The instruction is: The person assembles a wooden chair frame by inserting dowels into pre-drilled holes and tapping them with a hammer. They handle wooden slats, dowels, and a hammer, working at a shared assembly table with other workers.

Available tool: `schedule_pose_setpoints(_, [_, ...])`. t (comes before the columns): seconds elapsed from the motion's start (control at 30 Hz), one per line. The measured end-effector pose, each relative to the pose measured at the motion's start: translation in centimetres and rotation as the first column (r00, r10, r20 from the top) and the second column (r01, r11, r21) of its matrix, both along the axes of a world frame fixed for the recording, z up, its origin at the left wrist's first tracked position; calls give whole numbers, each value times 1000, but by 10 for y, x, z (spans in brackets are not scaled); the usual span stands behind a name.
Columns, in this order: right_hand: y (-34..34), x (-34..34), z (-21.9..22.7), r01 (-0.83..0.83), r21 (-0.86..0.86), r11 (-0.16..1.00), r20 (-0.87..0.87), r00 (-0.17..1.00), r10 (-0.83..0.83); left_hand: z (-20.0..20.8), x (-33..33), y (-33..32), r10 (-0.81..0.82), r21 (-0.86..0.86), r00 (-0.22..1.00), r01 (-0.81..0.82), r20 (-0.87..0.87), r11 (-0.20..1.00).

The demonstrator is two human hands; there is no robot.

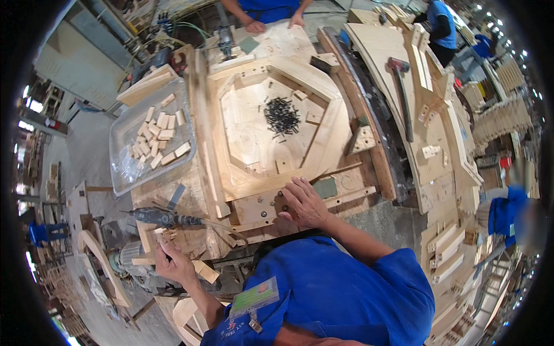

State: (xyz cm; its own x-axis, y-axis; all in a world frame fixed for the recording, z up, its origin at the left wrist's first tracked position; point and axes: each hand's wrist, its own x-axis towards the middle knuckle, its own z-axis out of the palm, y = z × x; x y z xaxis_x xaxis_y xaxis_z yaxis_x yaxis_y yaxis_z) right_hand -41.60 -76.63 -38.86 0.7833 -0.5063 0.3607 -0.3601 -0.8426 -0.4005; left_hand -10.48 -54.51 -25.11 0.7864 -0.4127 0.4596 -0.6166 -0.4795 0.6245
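Observation:
My left hand (175, 264) is at the bench's near left corner, fingers curled beside some small pale wood pieces (165, 235); what it grips is too small to make out. Just beyond it lies a dark air tool (167, 217) with a hose. My right hand (306, 205) rests open, fingers spread, on a drilled wooden board (245, 212) carrying a few metal fasteners (264, 214). Past that board sits a many-sided wooden frame (329, 135). A heap of dark screws (281, 117) lies on the panel inside the frame.
Left of the frame, a clear plastic tray (118, 183) contains several small wooden blocks (153, 131). A hammer (401, 95) lies on the wooden panel at right. Across the bench, a co-worker's hands (255, 26) rest near the far edge. A wooden rail (360, 115) runs along the bench's right side.

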Motion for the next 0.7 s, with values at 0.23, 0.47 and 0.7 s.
schedule_pose_setpoints(0.23, [4,2,-3,31,-34,999,22,999,-31,-5,-4,-7,5,-90,1000,-7,-23,996])
schedule_pose_setpoints(0.47, [7,4,-5,-55,-75,996,13,998,56,-10,5,0,-50,-80,999,50,10,995])
schedule_pose_setpoints(0.7, [7,7,-6,-54,-68,996,-28,998,52,0,-4,-10,11,-55,1000,-12,-15,998])
